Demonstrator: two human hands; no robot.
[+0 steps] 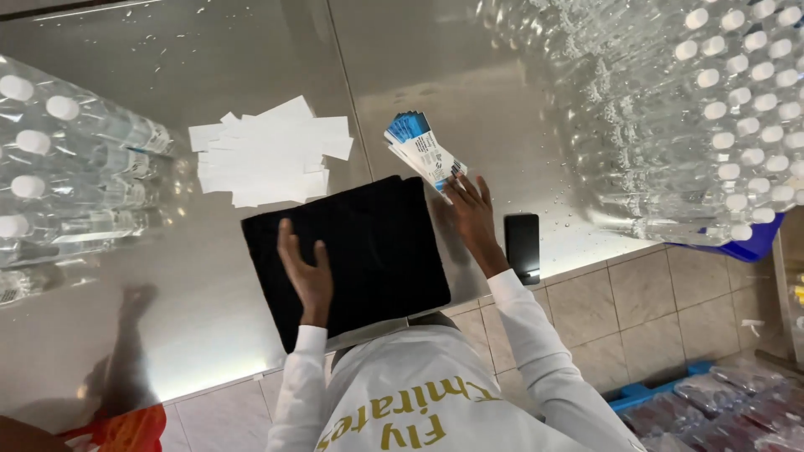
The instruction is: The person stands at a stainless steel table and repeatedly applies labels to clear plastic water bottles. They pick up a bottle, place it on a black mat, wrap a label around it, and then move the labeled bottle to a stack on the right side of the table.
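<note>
Where the black cloth lies flat on the steel counter, left hand rests spread on it, fingers loose, holding nothing. Right hand is nearer the blue-and-white label stack, fingertips touching its near end. Stack's long axis runs diagonally, up-left from those fingers.

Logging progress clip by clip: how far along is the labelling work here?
Done: a heap of white paper strips lies on the steel table, and some bottles at the side carry labels. In hand: the right hand touches the label stack; the left hand rests on the black cloth. Left: many bare bottles.
</note>
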